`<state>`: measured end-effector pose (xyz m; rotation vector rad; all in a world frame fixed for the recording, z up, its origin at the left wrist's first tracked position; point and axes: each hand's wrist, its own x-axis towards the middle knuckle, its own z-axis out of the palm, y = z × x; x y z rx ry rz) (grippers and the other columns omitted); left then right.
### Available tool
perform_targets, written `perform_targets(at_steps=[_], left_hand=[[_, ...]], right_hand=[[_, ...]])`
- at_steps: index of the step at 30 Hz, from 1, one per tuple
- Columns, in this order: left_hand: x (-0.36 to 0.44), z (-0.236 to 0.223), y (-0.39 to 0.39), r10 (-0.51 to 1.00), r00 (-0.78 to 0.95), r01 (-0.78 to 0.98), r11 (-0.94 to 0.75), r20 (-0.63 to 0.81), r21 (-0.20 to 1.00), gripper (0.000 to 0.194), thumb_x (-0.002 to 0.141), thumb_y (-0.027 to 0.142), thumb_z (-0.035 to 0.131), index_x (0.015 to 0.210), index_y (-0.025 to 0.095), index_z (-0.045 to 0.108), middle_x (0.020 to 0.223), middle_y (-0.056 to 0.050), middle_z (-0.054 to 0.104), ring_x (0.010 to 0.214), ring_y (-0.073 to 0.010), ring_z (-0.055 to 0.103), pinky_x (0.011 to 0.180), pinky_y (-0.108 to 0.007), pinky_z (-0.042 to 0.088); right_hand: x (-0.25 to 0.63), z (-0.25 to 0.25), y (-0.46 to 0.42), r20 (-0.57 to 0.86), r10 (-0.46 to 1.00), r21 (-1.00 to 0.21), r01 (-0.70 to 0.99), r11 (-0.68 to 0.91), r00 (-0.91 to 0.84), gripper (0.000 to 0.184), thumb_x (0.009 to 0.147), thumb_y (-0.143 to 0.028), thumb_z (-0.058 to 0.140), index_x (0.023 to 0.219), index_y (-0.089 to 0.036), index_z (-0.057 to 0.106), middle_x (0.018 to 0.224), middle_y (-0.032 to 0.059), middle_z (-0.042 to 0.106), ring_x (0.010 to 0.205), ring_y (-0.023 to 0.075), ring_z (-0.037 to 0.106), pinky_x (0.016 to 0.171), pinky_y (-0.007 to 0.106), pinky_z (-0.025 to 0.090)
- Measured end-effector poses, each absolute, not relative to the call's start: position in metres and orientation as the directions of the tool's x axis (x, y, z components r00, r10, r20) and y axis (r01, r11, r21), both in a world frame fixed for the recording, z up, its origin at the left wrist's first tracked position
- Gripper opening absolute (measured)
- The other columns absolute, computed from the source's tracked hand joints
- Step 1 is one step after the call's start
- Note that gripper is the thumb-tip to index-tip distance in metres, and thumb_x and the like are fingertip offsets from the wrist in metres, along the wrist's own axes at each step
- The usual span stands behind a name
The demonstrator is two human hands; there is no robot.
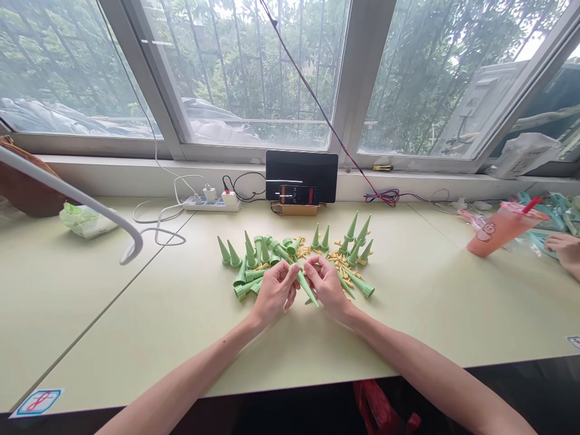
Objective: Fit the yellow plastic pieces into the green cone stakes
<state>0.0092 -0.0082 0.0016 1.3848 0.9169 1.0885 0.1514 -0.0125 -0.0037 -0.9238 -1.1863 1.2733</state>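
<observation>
My left hand (277,286) is closed on a tapered green plastic spike (309,290), whose point slants down toward me. Close beside it is my right hand (325,286), its thumb and fingers pinched together near the spike's wide end. What that pinch holds, if anything, is too small to tell. Behind my left hand is a pile of green spikes (248,289), some upright and some lying down. More upright spikes (351,227) stand to the right, beyond my right hand. Small yellow plastic pieces (343,273) lie scattered around them.
A phone (299,194) leans before a black tablet (301,166) at the back. Left of them lies a power strip (211,204) with cables. On the right are a tilted drink cup (496,232) and another person's hand (565,249). A white curved bar (90,202) crosses the left side.
</observation>
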Motion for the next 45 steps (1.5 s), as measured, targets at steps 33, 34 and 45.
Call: perform_targets(at_steps=[33,34,45], left_hand=[[-0.003,-0.003,0.005,0.836,0.276,0.244,-0.539,0.475,0.806,0.023,0.087,0.039,0.067,0.081,0.017,0.069,0.081,-0.002,0.058,0.050,-0.0065,0.050,0.046,-0.021,0.044],[-0.003,-0.002,0.004,0.842,0.276,0.240,-0.528,0.464,0.815,0.024,0.087,0.039,0.067,0.080,0.016,0.069,0.078,-0.001,0.057,0.048,-0.0060,0.050,0.045,-0.021,0.043],[-0.002,0.005,-0.001,0.922,0.310,0.131,-0.284,0.233,0.950,0.036,0.086,0.044,0.066,0.067,0.016,0.056,0.044,0.005,0.048,0.037,-0.0068,0.044,0.039,-0.018,0.035]], right_hand=[[0.154,-0.008,-0.003,-0.014,0.964,-0.859,-0.490,-0.147,-0.266,0.037,0.072,-0.038,0.077,0.076,-0.020,0.045,0.045,-0.0120,0.044,0.030,0.0019,0.028,0.030,0.014,0.017],[0.154,-0.010,-0.002,-0.005,0.966,-0.865,-0.484,-0.134,-0.258,0.039,0.073,-0.040,0.078,0.076,-0.021,0.044,0.045,-0.0119,0.044,0.030,0.0021,0.028,0.030,0.015,0.017],[0.155,-0.013,-0.005,0.076,0.978,-0.928,-0.371,-0.001,-0.193,0.038,0.083,-0.050,0.069,0.081,-0.021,0.044,0.047,-0.0142,0.032,0.036,0.0022,0.023,0.034,0.015,0.020]])
